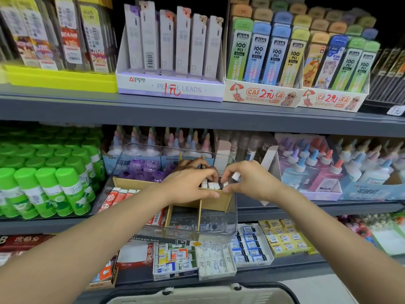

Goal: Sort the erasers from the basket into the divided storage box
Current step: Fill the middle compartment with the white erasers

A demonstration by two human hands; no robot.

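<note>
On the top shelf [197,110] in front of me stands a yellow tray [59,79] of blister-packed items, then a lilac display carton [171,87] printed PENCIL LEADS with 1元 written on it in red, and two cartoon cartons [263,96] of lead tubes marked 2元. Below, to my left, green-capped glue sticks [46,189] stand in packed rows. Behind them in the middle are glue bottles [153,145] with pastel nozzles, and more pastel-capped bottles [317,170] fill a box on my right. On the lowest shelf I see small boxed erasers in white trays [217,263] and a yellow-packaged batch [285,236] just beside them.
</note>
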